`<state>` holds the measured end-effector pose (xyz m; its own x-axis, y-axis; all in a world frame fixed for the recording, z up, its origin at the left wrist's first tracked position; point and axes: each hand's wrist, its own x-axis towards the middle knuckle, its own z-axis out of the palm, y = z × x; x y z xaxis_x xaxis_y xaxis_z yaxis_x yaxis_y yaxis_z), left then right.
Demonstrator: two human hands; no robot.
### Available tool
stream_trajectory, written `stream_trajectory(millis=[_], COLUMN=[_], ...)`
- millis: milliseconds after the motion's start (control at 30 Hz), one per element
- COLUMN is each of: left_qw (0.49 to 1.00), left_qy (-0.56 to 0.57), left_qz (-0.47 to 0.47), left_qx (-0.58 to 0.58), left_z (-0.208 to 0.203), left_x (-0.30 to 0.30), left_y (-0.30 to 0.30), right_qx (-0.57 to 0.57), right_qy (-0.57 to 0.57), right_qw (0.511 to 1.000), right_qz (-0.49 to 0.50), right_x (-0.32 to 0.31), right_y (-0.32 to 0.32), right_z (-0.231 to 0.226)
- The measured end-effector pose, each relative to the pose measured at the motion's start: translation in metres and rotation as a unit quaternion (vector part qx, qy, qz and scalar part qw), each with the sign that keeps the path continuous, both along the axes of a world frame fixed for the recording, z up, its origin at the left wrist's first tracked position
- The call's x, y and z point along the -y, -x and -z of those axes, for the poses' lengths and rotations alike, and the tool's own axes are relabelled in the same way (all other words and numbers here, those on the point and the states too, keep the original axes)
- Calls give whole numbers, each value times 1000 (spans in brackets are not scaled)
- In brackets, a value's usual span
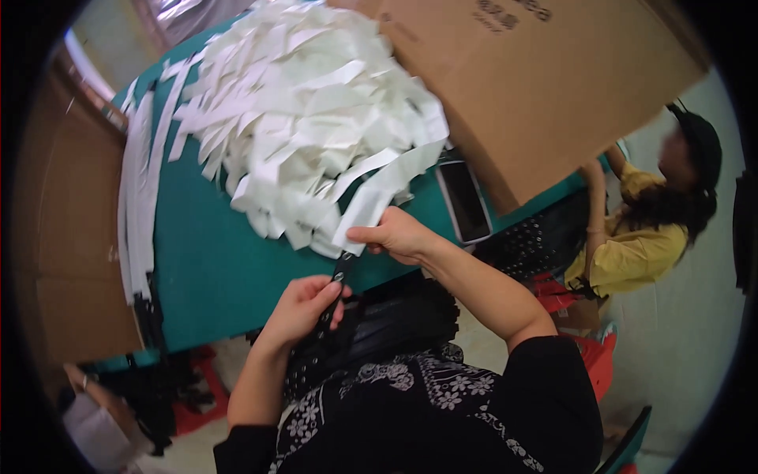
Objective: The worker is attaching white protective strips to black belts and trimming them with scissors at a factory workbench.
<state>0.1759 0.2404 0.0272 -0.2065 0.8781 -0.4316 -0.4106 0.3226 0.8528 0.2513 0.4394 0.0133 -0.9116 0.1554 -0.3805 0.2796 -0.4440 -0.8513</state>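
My left hand [298, 311] pinches a narrow black strap [340, 275] with metal eyelets, thumb on top. Just beyond it, my right hand [401, 237] grips a flat white strip [368, 207] between thumb and fingers. The strap's far end meets the strip's near end; whether it goes inside the strip cannot be made out. From my right hand the strip runs up toward a big heap of loose white strips [308, 118] on the green table [197, 272]. More black eyelet straps [387, 316] hang below the table edge, in front of my body.
White-covered straps [140, 201] with black ends lie along the table's left side. A phone [463, 202] rests right of the heap, beside a large cardboard box [545, 103]. Another cardboard box [75, 229] stands at left. A person in yellow [643, 257] sits at right; another person [99, 423] is lower left.
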Motion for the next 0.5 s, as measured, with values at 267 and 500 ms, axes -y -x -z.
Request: stream_trajectory(millis=[267,500], left_qw=[999,998], left_qy=[2,2], left_qz=[-40,35], left_qx=[24,53], left_z=[-8,2], left_x=[22,20], left_y=[-8,-8], right_qx=[31,38], right_qy=[-6,46], right_qw=[999,995], right_qz=[-16,-85], right_x=[25,46], right_y=[-10,-20], right_z=[-5,2])
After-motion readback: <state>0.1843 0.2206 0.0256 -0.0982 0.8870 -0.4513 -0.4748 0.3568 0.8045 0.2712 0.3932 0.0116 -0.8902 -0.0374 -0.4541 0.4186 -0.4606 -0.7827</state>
